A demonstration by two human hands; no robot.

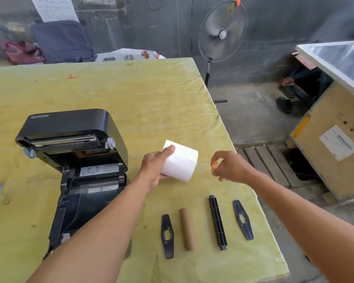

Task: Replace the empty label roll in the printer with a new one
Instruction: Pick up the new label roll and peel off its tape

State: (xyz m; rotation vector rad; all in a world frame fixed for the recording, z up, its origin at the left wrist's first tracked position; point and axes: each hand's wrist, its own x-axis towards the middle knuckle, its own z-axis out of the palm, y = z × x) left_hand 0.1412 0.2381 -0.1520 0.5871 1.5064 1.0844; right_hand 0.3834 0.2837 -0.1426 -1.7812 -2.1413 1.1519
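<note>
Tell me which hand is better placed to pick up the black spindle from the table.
Right. The left hand grips the new label roll, while the right hand hangs nearer the spindle.

From the roll (181, 161), the open printer (86, 201) and its raised lid (70, 123) block 9 o'clock, the left guide (167, 236), core (187, 229), spindle (218, 222) and right guide (243, 219) lie across 4 to 6 o'clock, and bare table (131, 99) lies open toward 12 o'clock.

Printer (74, 160), core (187, 228), spindle (218, 222) on table (131, 94)
</note>
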